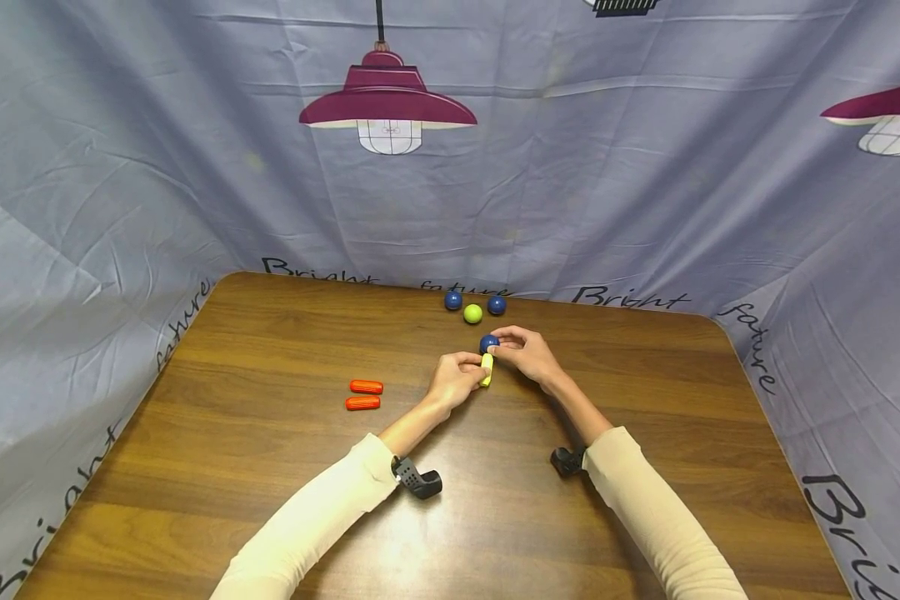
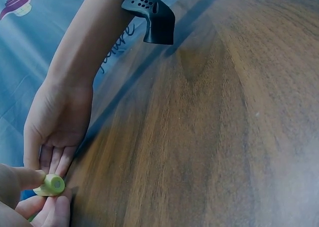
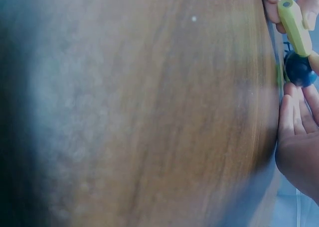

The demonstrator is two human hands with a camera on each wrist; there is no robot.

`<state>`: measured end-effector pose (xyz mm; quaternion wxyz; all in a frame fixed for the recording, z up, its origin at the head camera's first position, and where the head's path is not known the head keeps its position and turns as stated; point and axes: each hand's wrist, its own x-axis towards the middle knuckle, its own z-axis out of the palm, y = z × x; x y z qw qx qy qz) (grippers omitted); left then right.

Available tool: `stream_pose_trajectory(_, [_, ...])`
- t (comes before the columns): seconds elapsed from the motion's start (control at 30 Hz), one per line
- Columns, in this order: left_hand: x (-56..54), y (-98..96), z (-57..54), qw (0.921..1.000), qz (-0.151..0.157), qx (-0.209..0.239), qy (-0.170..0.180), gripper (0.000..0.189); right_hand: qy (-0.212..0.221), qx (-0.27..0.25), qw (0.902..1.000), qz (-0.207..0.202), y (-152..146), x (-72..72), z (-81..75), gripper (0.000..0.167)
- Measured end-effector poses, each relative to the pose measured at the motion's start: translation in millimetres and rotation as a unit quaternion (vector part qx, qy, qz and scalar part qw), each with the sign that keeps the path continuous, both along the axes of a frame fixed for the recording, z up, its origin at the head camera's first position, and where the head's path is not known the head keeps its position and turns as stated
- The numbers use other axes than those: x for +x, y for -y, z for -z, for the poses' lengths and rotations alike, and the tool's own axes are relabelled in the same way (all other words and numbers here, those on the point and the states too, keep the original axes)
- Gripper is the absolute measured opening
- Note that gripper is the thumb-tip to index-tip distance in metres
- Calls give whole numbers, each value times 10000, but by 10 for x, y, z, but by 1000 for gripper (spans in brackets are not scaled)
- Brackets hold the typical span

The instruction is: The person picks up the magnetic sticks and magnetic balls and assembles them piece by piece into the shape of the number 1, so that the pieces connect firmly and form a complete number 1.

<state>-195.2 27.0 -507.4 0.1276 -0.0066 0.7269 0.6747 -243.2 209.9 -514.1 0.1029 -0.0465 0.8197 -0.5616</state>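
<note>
My left hand (image 1: 452,382) pinches a yellow stick (image 1: 487,372) between thumb and fingers, over the middle of the table. A dark blue ball (image 1: 488,343) is at the far end of that stick, gripped by the thumb and fingers of my right hand (image 1: 528,356). Seen from the right wrist, the stick (image 3: 295,28) is faceted, with a small round inset in its near end, and its other end meets the ball (image 3: 300,69). The left wrist view shows the stick (image 2: 51,185) nearly end-on, hiding most of the ball.
Behind the hands, a light green ball (image 1: 472,313) sits between two more blue balls, left (image 1: 453,300) and right (image 1: 497,305), near the table's back edge. Two red sticks (image 1: 366,387) (image 1: 362,402) lie side by side to the left. Printed fabric (image 1: 495,192) hangs around the wooden table (image 1: 270,350).
</note>
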Motion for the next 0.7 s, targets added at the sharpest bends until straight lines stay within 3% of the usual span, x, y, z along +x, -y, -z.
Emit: stream_pose_trajectory(0.7, [-23,-34,-23,9999,-88,-116,48,23,129,-215,9996,-107,2,-2,-20,40])
